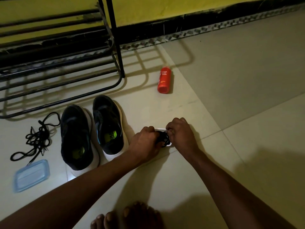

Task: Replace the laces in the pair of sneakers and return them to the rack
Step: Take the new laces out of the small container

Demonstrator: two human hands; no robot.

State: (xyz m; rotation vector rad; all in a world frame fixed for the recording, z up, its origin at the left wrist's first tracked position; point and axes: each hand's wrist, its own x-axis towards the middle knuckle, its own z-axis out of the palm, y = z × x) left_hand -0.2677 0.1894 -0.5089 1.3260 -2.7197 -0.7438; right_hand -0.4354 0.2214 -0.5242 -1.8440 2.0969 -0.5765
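Bare toes [127, 215] edge into the bottom of the frame as a person crouched on a pale tiled floor [231, 113] reaches both forearms forward. The left hand [145, 142] and the right hand [179, 134] meet over a small white container [160, 129], fingers of both curled around a bundle of black laces [163, 140] held between them, just above or on the container (the dim light does not settle which). Just left of the hands the sneakers [76, 138] stand side by side and touching, black uppers on white soles. Their long axes run from the camera toward the wall, toes pointing away at the rack [66, 70] and heel openings facing the person; the one beside the hands sits slightly farther forward. A loose lace [37, 138] lies in a tangle on the floor to the left of the pair, one end resting by a translucent blue lid [31, 176] that lies flat near the left edge. Beyond the hands, well apart from them, a red bottle [164, 80] marked "foam body wash" lies on its side, its length running toward the yellow wall [165, 9]. The black metal rack stands against that wall.
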